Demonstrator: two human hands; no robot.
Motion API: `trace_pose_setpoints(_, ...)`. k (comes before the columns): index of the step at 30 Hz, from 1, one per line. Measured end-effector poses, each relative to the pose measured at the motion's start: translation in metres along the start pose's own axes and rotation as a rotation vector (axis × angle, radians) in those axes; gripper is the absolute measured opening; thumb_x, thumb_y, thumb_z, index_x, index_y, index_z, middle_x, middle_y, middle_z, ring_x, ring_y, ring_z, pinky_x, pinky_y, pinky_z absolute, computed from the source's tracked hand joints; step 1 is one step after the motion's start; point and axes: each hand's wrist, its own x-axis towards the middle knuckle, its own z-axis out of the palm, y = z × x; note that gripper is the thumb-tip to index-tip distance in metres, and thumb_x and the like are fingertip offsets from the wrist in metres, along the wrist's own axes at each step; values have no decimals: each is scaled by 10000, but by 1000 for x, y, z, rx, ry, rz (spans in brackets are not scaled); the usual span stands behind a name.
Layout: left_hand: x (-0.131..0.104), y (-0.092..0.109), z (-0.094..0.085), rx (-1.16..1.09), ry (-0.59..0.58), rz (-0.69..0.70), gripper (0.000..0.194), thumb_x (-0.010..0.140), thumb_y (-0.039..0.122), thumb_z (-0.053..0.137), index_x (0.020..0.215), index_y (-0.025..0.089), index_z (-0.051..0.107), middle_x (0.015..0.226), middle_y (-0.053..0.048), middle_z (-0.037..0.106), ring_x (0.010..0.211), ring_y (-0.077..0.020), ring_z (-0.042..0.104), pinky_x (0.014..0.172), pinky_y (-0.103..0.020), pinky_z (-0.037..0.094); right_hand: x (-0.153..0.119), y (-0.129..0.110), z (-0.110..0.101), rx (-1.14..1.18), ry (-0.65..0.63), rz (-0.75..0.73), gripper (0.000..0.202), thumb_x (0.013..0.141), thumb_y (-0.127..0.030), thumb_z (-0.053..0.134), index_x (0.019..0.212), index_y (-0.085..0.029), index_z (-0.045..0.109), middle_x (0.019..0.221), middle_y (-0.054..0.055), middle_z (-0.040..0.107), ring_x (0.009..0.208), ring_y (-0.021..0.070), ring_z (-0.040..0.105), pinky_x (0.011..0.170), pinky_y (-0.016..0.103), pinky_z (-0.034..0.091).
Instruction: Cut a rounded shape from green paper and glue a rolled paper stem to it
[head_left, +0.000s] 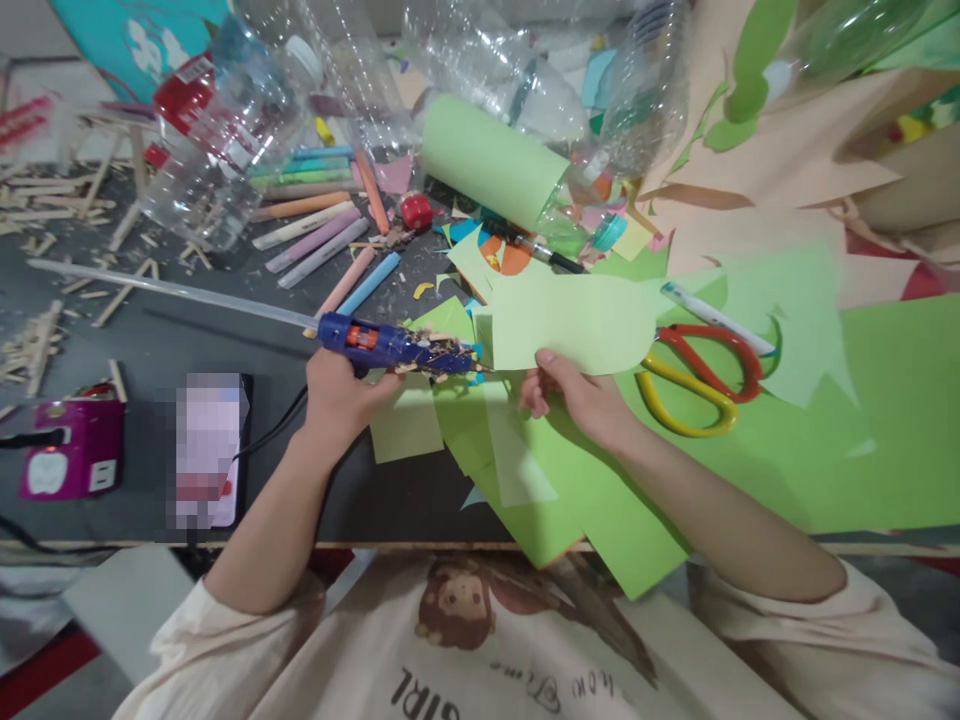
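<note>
My left hand (345,390) is wrapped round a blue hot glue gun (375,342), with a long clear glue stick (180,290) poking out of its back end. Bits of wood and coloured scraps cling to the gun's front. In my right hand (570,395) a pale green paper piece (574,315) with a rounded right end is pinched between thumb and fingers. The gun's nozzle points at the paper's left edge; whether they touch I cannot tell. Red and yellow handled scissors (697,375) lie just right of the paper, their blades hidden.
Green paper sheets (847,430) cover the right side. Plastic bottles (225,150) and a green-wrapped bottle (495,160) lie at the back. Markers (322,235), wooden sticks (52,200), a phone (210,450) and a purple box (73,450) are on the left. A cord (281,425) runs near my left wrist.
</note>
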Motion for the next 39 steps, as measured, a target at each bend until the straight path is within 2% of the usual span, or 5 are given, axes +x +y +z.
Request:
trace_pose_setpoints(11,0,-3,-2,-2,19,20,190,571,351,651,572,199,536,598,0,545,636,-176,554,652,-290,477,0,-1,0,-9,-14,-6,578,742,-750,609,552,-204,601,514,16,599,469,115,515,515,277,477)
trace_pose_setpoints(25,1,2,-4,52,-31,0,189,589,352,623,596,205,505,639,-15,541,676,-204,582,695,-325,488,0,-1,0,-16,-16,-1,593,752,-756,594,558,-196,606,519,18,590,475,118,515,527,287,476)
trace_pose_setpoints(39,1,-4,-1,24,16,50,178,595,360,634,618,213,537,627,-9,584,683,-209,601,681,-310,495,0,-1,0,-8,-6,16,601,717,-782,604,547,-205,597,519,16,593,476,120,512,522,290,474)
